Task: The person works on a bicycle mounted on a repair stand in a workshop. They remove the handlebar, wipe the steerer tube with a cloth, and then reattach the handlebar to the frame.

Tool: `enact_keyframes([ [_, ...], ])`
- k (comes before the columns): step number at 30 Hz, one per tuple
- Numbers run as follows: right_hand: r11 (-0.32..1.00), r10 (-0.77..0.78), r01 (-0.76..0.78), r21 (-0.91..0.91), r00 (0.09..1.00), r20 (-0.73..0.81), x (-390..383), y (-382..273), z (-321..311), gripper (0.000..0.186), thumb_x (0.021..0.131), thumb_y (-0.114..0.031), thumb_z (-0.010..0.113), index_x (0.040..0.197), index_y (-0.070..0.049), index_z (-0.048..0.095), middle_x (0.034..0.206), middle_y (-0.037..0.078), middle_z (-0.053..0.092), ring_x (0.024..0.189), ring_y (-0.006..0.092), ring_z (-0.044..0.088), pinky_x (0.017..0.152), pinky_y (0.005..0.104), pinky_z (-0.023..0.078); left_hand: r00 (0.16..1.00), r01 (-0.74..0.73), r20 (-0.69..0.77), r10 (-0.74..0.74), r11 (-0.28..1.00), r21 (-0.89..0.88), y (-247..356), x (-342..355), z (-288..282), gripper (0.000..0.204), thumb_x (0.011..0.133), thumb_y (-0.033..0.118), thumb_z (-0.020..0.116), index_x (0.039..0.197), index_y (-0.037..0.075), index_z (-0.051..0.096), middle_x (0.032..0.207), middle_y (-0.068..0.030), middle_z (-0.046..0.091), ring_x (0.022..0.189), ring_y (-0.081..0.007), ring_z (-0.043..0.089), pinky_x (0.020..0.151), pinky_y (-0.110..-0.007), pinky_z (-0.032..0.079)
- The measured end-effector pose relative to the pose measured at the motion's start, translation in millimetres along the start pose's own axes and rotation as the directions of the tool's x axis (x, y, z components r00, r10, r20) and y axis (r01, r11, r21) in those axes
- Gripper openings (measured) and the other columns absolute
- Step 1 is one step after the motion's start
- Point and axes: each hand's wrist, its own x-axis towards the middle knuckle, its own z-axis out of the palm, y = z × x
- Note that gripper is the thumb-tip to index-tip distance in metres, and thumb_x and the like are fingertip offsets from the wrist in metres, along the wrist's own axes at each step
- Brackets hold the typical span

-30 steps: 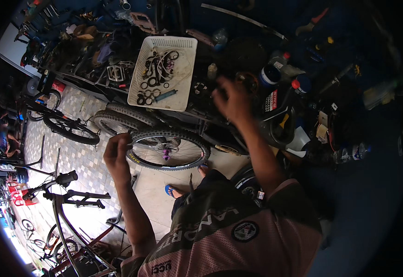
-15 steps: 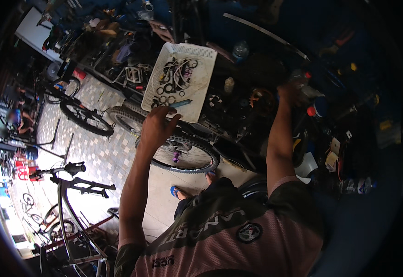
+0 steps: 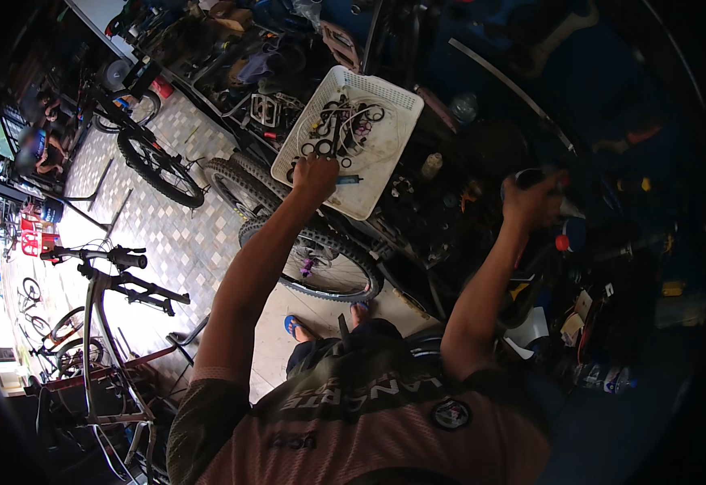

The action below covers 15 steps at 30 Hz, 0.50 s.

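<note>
A white plastic basket (image 3: 405,97) holds cables, black rings, small purple parts and a blue-handled tool (image 3: 349,179). My left hand (image 3: 316,175) is closed at the basket's near left side, beside the rings. A dark narrow piece stands out just past its fingers, but I cannot tell what it grips. Off to the right, above the dark cluttered bench, my right hand (image 3: 535,202) is closed around a dark, round-ended object (image 3: 528,177). Shadow and blur hide its kind. A bottle with a red cap (image 3: 563,242) is close to that hand.
Below the basket stands a bicycle wheel (image 3: 308,263) with a purple hub. A bike frame (image 3: 102,323) is at the left, and another bike (image 3: 159,174) stands on the tiled floor. A small pale bottle (image 3: 432,166) sits right of the basket. A person (image 3: 46,149) is at the far left.
My left hand has moved right and forward, its fingers closing at the basket. My right hand has shifted slightly right and nearer, with a dark object now showing in it. The whole view has turned.
</note>
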Motion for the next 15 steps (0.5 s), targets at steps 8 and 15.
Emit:
enact_keyframes([
  [8,0.639,-0.646,0.501,0.583,0.761,0.054,-100,-28,-66,0.108,0.072,-0.023,0.092,0.163,-0.014,0.034,0.148,0.026,0.043,0.139,0.0444,0.042,0.116,0.0577,0.036,0.998,-0.013,-0.063,0.011,0.999,-0.035,-16,27,23,0.036,0.084,0.029,0.080,0.113,0.009,0.073,0.113,-0.0134,0.073,0.116,-0.0342,0.069,0.095,-0.049,0.058],
  [15,0.209,-0.921,0.617,0.759,0.386,-0.060,-153,-103,-32,0.110,0.070,-0.024,0.093,0.163,-0.013,0.035,0.146,0.023,0.042,0.136,0.0428,0.043,0.116,0.0551,0.037,0.994,0.010,-0.109,-0.026,0.989,-0.145,-27,28,3,0.029,0.092,0.016,0.067,0.120,0.007,0.069,0.124,-0.0185,0.066,0.121,-0.0376,0.066,0.096,-0.051,0.057],
])
